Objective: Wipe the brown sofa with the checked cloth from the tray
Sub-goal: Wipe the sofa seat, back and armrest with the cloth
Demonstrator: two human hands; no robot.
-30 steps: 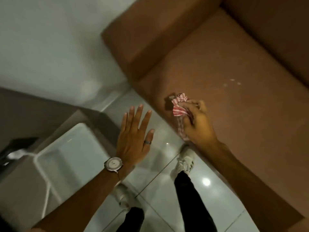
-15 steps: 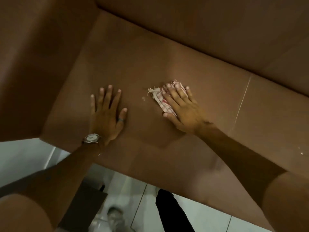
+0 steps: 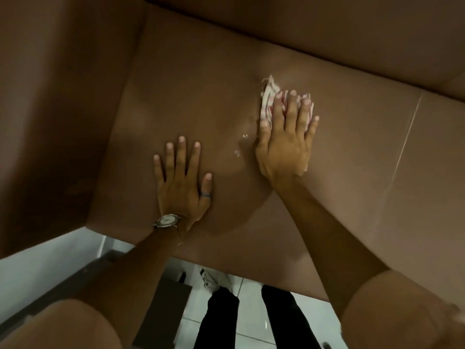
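Note:
The brown sofa (image 3: pixel 191 102) fills most of the view, its seat cushion under both hands. My right hand (image 3: pixel 284 144) lies flat on the red-and-white checked cloth (image 3: pixel 268 96), pressing it onto the seat near the backrest; the cloth shows past my fingertips and most of it is hidden under my palm. My left hand (image 3: pixel 182 182), with a watch and a ring, rests flat on the seat with its fingers spread and holds nothing. A few small pale specks (image 3: pixel 237 152) lie on the cushion between my hands. The tray is out of view.
The sofa's armrest (image 3: pixel 57 109) rises at the left and the backrest (image 3: pixel 327 34) runs along the top. A seam (image 3: pixel 405 142) splits the seat at the right. Below the seat edge are white floor tiles (image 3: pixel 249 323), my dark trouser legs and a dark low piece of furniture (image 3: pixel 161 303).
My right hand has slid the cloth away from me and to the right, toward the backrest. My left hand stays flat on the seat. One second ago I stood back from the sofa beside the tray.

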